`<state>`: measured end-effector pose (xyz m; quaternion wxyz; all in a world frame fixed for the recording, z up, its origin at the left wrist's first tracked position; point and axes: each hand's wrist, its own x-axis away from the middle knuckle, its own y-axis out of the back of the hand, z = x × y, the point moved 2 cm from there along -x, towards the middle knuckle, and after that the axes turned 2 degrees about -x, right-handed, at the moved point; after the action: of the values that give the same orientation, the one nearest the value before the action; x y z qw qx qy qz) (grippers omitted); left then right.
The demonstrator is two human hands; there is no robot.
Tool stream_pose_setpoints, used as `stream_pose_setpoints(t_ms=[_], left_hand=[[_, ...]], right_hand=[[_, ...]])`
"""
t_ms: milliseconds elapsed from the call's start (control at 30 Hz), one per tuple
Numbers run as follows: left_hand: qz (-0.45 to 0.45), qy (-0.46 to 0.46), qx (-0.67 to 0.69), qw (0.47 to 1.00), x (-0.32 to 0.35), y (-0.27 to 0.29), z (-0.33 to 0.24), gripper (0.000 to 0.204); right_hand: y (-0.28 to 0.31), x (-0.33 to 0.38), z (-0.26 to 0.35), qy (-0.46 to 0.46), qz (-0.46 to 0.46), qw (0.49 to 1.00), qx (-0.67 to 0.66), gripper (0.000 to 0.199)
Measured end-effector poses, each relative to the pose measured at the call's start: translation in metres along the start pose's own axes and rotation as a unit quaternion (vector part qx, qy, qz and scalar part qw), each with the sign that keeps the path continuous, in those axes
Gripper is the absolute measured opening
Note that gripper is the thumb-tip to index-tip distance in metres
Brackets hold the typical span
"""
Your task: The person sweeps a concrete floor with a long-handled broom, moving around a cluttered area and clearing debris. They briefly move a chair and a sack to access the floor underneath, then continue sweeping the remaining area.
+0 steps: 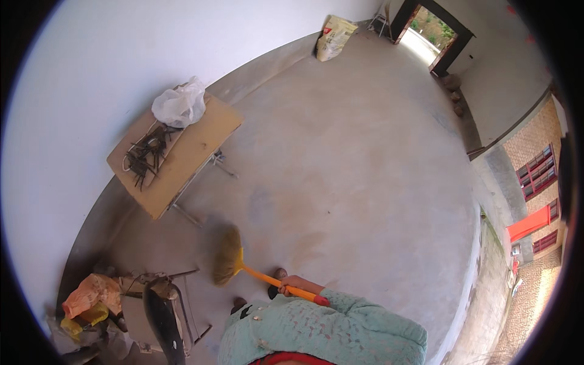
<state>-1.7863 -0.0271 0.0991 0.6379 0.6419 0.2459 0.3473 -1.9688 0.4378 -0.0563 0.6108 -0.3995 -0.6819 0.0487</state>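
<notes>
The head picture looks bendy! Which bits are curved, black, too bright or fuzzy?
In the head view, the foot of the white wall curves like a bow, and black fills the corners; the ground outside the doorway is glaring, almost white; the broom's bristles look slightly soft, with a dim shadow on the floor beside them.

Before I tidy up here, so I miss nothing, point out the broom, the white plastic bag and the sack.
Broom (pixel 261 276): head view, on its orange handle.
White plastic bag (pixel 180 106): head view, on its crumpled middle.
Sack (pixel 334 40): head view, on the middle of its visible side.
</notes>
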Motion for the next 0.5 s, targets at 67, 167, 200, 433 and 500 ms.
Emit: stream_pose_setpoints(t_ms=[67, 167, 200, 433, 500], left_hand=[[-0.001, 0.019, -0.008, 1.000, 0.007, 0.000, 0.021, 0.042], [0.004, 0.012, -0.020, 1.000, 0.002, -0.006, 0.037, 0.044], [-0.002, -0.016, -0.020, 1.000, 0.002, -0.009, 0.046, 0.047], [-0.052, -0.062, 0.029, 0.996, 0.006, 0.000, 0.035, 0.035], [-0.044, -0.055, 0.040, 0.997, 0.007, 0.002, 0.031, 0.035]], right_hand=[[0.007, -0.012, 0.002, 0.020, -0.015, 0.999, 0.034, 0.024], [0.085, -0.024, 0.011, 0.150, -0.084, 0.971, 0.165, 0.020], [0.094, -0.009, 0.011, 0.138, -0.051, 0.984, 0.102, 0.019], [0.159, 0.076, 0.034, 0.244, -0.115, 0.960, 0.072, 0.022], [0.161, 0.101, 0.041, 0.265, -0.150, 0.950, 0.068, 0.022]])
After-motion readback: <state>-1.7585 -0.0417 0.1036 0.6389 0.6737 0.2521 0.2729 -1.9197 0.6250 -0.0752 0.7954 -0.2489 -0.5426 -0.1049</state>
